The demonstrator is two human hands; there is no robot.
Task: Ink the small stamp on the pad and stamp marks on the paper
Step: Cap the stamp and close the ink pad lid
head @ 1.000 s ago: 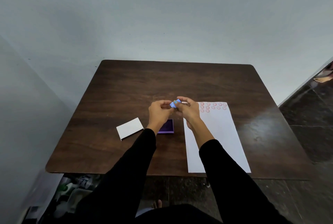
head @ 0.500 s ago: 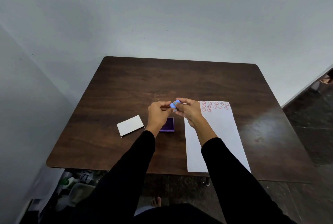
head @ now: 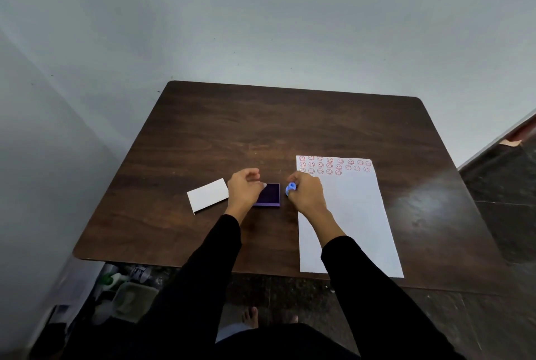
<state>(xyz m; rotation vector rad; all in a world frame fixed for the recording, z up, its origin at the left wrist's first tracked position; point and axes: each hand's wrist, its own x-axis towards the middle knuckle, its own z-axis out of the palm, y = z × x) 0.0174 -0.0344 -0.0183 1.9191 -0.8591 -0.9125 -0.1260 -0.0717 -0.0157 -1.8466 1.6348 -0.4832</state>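
Note:
My right hand grips the small blue stamp just right of the purple ink pad, which lies open on the table. My left hand hovers over the pad's left edge, hiding part of it. Its fingers are curled and pinch a small pale cap. The white paper lies to the right, partly under my right forearm. Rows of red smiley marks run across its far end.
A white rectangular lid lies left of the pad on the dark wooden table. Walls stand close behind and to the left. Bottles and clutter sit on the floor under the table's near left corner.
My hands were together on the blue stamp above the pad. They have come apart and dropped lower: the right keeps the stamp, the left has drawn away with the cap.

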